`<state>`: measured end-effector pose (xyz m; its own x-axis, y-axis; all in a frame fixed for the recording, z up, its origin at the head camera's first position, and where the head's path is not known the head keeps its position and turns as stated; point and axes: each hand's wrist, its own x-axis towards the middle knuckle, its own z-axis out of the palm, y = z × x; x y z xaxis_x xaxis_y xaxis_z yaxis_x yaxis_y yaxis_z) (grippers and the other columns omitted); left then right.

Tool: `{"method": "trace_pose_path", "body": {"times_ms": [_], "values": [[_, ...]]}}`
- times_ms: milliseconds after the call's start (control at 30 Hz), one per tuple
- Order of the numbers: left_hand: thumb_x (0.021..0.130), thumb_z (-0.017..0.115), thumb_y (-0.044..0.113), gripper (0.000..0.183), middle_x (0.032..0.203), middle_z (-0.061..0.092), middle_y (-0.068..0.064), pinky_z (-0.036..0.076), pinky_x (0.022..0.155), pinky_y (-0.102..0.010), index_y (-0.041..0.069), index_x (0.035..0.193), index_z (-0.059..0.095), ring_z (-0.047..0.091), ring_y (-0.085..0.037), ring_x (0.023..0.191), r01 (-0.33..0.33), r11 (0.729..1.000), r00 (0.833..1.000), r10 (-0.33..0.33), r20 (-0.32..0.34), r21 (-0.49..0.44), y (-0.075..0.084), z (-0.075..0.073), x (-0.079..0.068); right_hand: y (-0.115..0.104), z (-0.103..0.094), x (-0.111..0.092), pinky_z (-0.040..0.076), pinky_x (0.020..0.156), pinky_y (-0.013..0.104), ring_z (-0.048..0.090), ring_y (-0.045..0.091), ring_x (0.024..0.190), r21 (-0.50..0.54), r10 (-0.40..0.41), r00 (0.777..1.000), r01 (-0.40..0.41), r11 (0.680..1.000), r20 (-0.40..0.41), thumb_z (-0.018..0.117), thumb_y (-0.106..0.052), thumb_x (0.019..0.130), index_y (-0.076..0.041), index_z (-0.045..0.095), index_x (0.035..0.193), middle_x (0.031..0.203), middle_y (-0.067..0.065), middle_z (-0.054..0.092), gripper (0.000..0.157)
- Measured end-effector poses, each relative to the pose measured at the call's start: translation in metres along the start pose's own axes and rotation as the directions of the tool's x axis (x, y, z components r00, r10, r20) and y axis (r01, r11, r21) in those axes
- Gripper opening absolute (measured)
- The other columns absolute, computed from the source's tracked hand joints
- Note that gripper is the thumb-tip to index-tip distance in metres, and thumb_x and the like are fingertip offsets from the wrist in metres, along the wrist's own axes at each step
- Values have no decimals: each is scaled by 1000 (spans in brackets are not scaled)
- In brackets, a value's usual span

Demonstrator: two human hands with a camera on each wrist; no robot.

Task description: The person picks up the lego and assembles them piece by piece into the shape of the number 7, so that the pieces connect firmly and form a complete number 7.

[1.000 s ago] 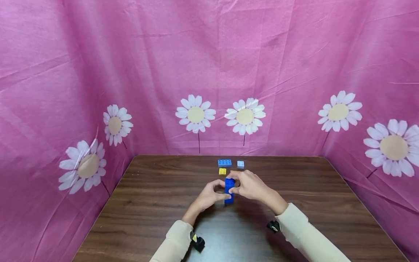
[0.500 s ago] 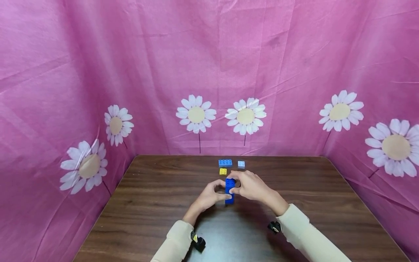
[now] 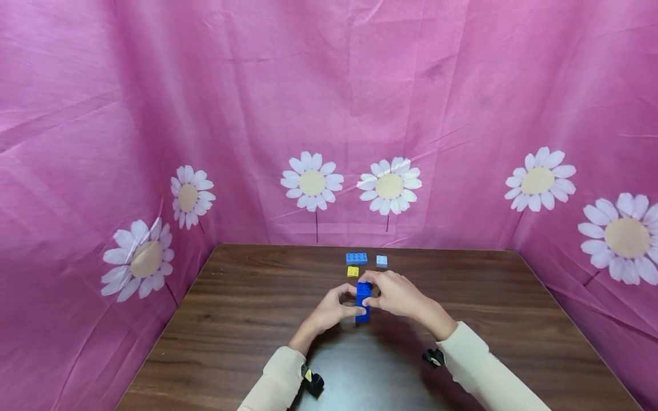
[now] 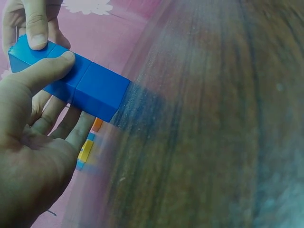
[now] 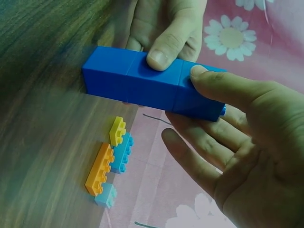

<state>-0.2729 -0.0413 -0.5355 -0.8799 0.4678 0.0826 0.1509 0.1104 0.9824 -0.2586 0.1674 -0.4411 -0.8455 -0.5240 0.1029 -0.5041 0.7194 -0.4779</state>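
A stack of three dark blue building bricks point(image 3: 362, 303) stands upright on the table, its bottom brick meeting the wood. My left hand point(image 3: 329, 310) pinches the middle brick between thumb and fingers. Around the top brick, my right hand point(image 3: 398, 294) has its thumb on the near side and fingers behind. In the right wrist view the joints between the stacked bricks point(image 5: 149, 85) look closed, with studs peeking out at the top end. The left wrist view shows both thumbs on the same blue stack point(image 4: 97, 88).
Behind the stack lie a long blue brick point(image 3: 356, 258), a small yellow brick point(image 3: 352, 272) and a small light blue brick point(image 3: 381, 261). An orange brick point(image 5: 99, 168) appears in the right wrist view; the right hand hides it from the head camera. A pink flowered cloth point(image 3: 329, 103) surrounds the table.
The head view has shifted slightly, so everything sits a little lower and further right in it. Both hands keep the same hold on the blue bricks.
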Motion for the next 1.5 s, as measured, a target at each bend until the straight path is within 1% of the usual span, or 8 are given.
{"method": "trace_pose_path", "body": {"times_ms": [133,300,433,600,767,900,1167,1500], "values": [[93,82,10,29,120,73,-11,56,88,-23,3,117,67,65,-15,109,-2,1000,1000,2,1,8,-1,2,-1,6,0,-4,65,78,29,70,10,87,17,-49,999,48,999,23,84,-19,94,-10,68,130,116,5,78,40],[93,82,11,30,120,73,-11,56,89,-24,4,117,67,66,-17,110,6,1000,1000,-6,-7,22,-3,1,1,20,-4,-4,66,86,36,75,18,99,104,-125,990,118,988,65,80,-22,97,-9,64,136,116,6,78,43],[93,83,14,30,118,73,-9,55,92,-27,6,117,66,66,-17,109,17,999,1000,-16,-9,40,-1,-1,0,35,-10,-3,65,87,38,77,22,101,140,-116,989,104,985,86,79,-14,98,-3,65,136,115,11,79,42],[94,83,16,29,115,71,-4,52,95,-32,10,115,64,64,-16,107,15,998,1000,-14,-15,63,-1,-3,-1,57,-13,-1,64,87,42,76,26,103,135,-51,999,48,990,17,72,-2,99,-2,71,125,112,16,79,26],[94,83,16,28,114,70,-1,51,96,-33,12,114,64,63,-16,107,8,998,1000,-7,-16,60,-2,-2,-2,78,-10,4,64,86,46,76,24,97,66,7,996,-1,998,-93,72,-4,98,-4,76,114,104,10,80,16],[94,82,14,29,114,70,-3,52,94,-32,9,114,63,63,-16,105,-6,998,1000,7,-13,57,-1,0,-2,91,-5,11,64,85,47,75,23,95,13,23,989,-22,1000,-148,71,-2,98,-3,79,111,103,7,80,16],[94,83,14,30,113,70,-3,52,94,-31,10,117,64,62,-15,105,-10,998,1000,10,-11,63,-1,4,3,101,11,31,64,85,46,73,21,92,-10,37,992,-39,999,-122,70,0,96,-1,78,115,110,14,78,21],[94,82,14,31,116,73,-7,57,98,-34,9,119,64,68,-19,113,7,1000,1000,-6,-16,30,-2,13,9,101,28,40,55,105,58,66,37,118,-160,63,992,-80,984,-109,77,-7,95,-4,75,119,122,15,73,24]]}}
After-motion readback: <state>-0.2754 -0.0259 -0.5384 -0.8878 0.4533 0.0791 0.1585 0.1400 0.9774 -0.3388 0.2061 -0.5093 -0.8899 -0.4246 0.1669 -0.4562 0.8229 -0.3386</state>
